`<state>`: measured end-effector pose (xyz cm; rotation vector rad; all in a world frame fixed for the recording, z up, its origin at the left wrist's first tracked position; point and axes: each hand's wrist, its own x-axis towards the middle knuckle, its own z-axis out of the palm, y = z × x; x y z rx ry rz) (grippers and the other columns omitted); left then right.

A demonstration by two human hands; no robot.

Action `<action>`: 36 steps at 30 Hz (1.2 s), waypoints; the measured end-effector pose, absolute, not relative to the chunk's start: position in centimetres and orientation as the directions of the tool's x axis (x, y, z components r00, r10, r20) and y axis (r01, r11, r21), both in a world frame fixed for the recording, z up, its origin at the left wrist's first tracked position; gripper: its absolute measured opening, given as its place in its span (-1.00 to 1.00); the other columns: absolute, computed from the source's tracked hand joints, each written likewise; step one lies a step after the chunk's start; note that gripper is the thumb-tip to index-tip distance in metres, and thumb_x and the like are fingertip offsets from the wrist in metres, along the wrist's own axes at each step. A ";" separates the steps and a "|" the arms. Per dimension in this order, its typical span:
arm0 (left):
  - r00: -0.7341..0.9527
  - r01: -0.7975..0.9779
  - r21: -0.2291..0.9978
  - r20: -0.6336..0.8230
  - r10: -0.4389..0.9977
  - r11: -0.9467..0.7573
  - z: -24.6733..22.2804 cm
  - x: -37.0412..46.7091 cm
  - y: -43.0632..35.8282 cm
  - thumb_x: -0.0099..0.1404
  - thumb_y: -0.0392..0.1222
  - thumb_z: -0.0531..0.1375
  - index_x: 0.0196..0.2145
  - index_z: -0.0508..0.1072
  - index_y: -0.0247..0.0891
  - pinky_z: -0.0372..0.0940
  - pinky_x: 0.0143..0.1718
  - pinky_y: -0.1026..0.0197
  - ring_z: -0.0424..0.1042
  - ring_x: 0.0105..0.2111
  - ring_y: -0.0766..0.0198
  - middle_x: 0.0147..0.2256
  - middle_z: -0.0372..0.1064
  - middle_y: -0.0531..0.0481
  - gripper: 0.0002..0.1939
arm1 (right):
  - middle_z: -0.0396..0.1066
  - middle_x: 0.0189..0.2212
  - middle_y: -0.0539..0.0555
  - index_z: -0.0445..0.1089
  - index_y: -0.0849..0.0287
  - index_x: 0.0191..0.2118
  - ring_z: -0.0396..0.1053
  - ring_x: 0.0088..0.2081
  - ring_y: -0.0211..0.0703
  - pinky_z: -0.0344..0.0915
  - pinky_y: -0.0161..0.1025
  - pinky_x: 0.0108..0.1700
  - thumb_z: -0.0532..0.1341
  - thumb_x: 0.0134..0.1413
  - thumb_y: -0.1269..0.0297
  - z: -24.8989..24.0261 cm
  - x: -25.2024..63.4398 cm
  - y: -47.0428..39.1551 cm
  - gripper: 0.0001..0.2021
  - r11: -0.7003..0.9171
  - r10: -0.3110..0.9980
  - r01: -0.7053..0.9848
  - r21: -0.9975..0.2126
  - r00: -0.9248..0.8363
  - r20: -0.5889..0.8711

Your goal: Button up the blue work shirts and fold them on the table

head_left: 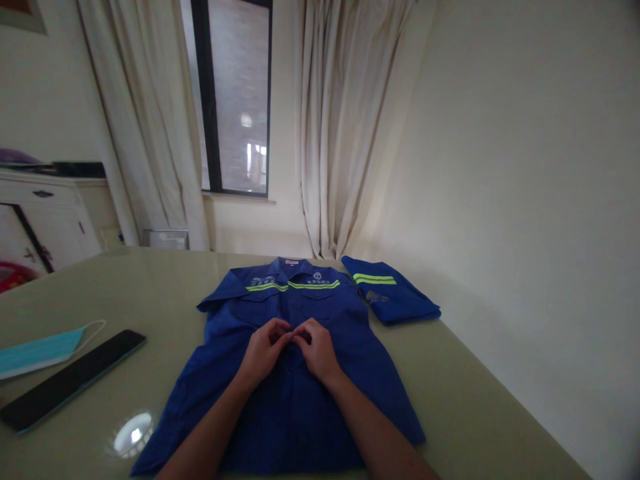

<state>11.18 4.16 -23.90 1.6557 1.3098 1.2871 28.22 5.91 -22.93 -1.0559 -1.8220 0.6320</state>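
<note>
A blue short-sleeved work shirt (345, 327) lies spread front up on the table, its collar pointing away from me. Yellow-green reflective stripes and pale print cross its chest. At the middle of the front opening, my left hand (266, 348) pinches the shirt's front edge between thumb and fingers. My right hand (316, 350) pinches the same spot from the other side, the fingertips of both hands nearly meeting. Whatever small part of the placket sits between the fingertips is hidden.
A folded blue garment (405, 297) with a reflective stripe lies by the wall, right of the shirt. On the table's (165, 293) left are a black phone (73, 380) and a light blue face mask (43, 352). Curtains (340, 133) hang behind.
</note>
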 end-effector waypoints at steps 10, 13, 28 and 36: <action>0.183 0.816 0.486 0.296 0.938 -0.313 -22.8 11.9 2.6 0.40 -0.27 0.08 -0.07 0.47 -0.07 0.30 -0.09 0.19 0.49 -0.08 0.15 -0.13 0.53 -0.02 -0.77 | 0.40 -0.64 -0.07 0.51 0.20 -0.49 0.29 -0.60 -0.28 0.20 -0.35 -0.49 0.32 -0.03 0.31 -23.4 28.3 8.1 -0.90 0.073 0.966 0.224 -0.972 -0.258 0.014; 0.193 0.881 0.371 0.288 0.938 -0.295 -22.4 11.9 2.3 0.48 -0.21 -0.02 -0.10 0.51 -0.06 0.30 -0.04 0.16 0.48 -0.07 0.15 -0.12 0.52 -0.04 -0.70 | 0.40 -0.63 -0.05 0.53 0.19 -0.46 0.32 -0.58 -0.25 0.21 -0.34 -0.49 0.26 0.03 0.34 -23.2 28.3 7.9 -0.87 0.084 0.970 0.280 -0.956 -0.243 0.014; 0.169 0.972 0.128 0.204 0.964 -0.198 -22.4 13.1 -1.1 0.40 -0.12 0.03 0.04 0.50 -0.21 0.36 -0.02 -0.09 0.44 -0.01 -0.11 0.05 0.45 -0.28 -0.63 | 0.51 -0.14 0.27 0.45 0.19 -0.11 0.50 -0.14 0.12 0.32 -0.09 -0.17 0.31 0.11 0.11 -20.7 25.1 7.6 -0.70 0.248 0.959 0.848 -0.468 -0.148 0.240; -0.186 0.982 0.054 0.035 0.982 0.184 -19.6 12.0 4.9 0.47 -0.08 0.02 -0.04 0.43 -0.37 0.39 -0.18 -0.07 0.55 -0.15 -0.14 -0.17 0.51 -0.36 -0.67 | 0.61 -0.37 0.08 0.56 0.14 -0.30 0.55 -0.31 -0.10 0.33 -0.27 -0.26 0.18 0.12 0.38 -24.1 26.1 9.9 -0.82 0.297 0.952 0.487 -0.822 -0.079 0.297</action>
